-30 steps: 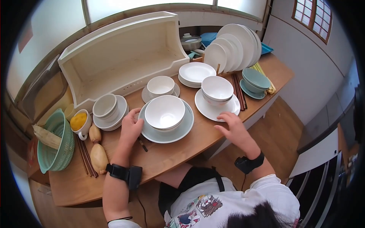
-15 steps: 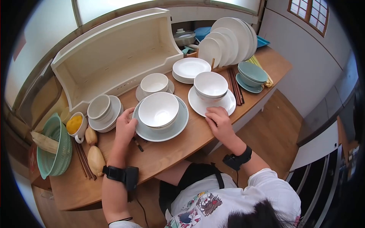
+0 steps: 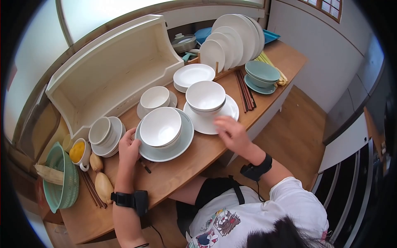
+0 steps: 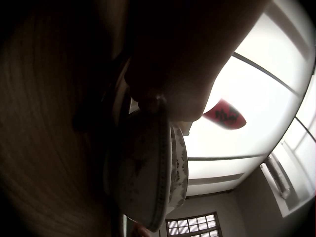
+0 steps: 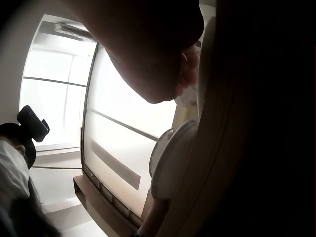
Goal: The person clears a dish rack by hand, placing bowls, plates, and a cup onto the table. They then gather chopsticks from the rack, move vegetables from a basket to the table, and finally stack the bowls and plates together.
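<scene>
My left hand (image 3: 129, 149) is at the left rim of a pale blue plate (image 3: 188, 142), its fingers and thumb curled at the edge. White bowls (image 3: 160, 127) are stacked on that plate. To its right, more stacked white bowls (image 3: 205, 96) stand on a white plate (image 3: 231, 111). Just over that plate's front right rim, my right hand (image 3: 235, 136) shows motion blur, its fingers loosely bent and holding nothing. In the left wrist view a patterned bowl (image 4: 138, 170) stands beside the dark hand. In the right wrist view, the right hand (image 5: 148, 54) covers much of the plate.
Small bowls (image 3: 100, 130) on plates stand left, near a mug (image 3: 84, 159), squashes (image 3: 104, 188) and a green basket (image 3: 70, 194). Behind are a cream cabinet (image 3: 111, 74) and racked plates (image 3: 235, 31). Dark chopsticks (image 3: 244, 91) and teal bowls (image 3: 262, 71) sit right.
The white plate with its bowls has shifted left, away from the chopsticks and up against the blue plate. My right hand came to its rim and is now just over it. The left hand stays put.
</scene>
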A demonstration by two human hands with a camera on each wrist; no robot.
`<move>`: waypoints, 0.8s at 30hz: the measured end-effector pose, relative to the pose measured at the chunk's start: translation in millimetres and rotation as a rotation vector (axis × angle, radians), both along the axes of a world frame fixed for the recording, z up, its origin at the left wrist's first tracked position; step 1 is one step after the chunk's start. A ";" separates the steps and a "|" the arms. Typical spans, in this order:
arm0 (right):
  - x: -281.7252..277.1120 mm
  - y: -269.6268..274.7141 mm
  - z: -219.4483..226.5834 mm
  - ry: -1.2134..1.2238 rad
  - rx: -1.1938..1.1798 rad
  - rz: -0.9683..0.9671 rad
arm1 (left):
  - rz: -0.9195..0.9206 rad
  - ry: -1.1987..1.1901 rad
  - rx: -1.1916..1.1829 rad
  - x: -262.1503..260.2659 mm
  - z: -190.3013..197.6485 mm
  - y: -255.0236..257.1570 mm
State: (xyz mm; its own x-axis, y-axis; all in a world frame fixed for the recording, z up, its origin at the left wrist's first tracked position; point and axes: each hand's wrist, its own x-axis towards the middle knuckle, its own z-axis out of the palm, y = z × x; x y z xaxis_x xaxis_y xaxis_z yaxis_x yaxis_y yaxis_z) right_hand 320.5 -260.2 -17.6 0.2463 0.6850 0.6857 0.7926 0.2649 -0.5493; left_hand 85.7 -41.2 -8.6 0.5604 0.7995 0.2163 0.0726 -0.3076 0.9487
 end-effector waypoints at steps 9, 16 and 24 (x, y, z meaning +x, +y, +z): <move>143.9 -31.7 14.1 -0.063 0.244 -0.841 | -0.003 -0.078 -0.068 2.7 -0.6 -2.0; 233.2 -49.8 -23.3 -0.086 0.212 -1.128 | -0.006 0.008 -0.047 0.0 0.5 0.4; 285.6 -49.4 -20.2 -0.183 -0.085 -1.107 | -0.025 -0.056 -0.120 0.2 -2.2 1.3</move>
State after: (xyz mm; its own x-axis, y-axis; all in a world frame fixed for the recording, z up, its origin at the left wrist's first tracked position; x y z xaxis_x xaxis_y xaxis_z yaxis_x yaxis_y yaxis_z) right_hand 606.1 -309.6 -37.9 0.6480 0.1979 0.7355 0.6386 -0.6674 -0.3831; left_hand 85.9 -39.9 -10.8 0.5705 0.8072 0.1515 0.0117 -0.1925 0.9812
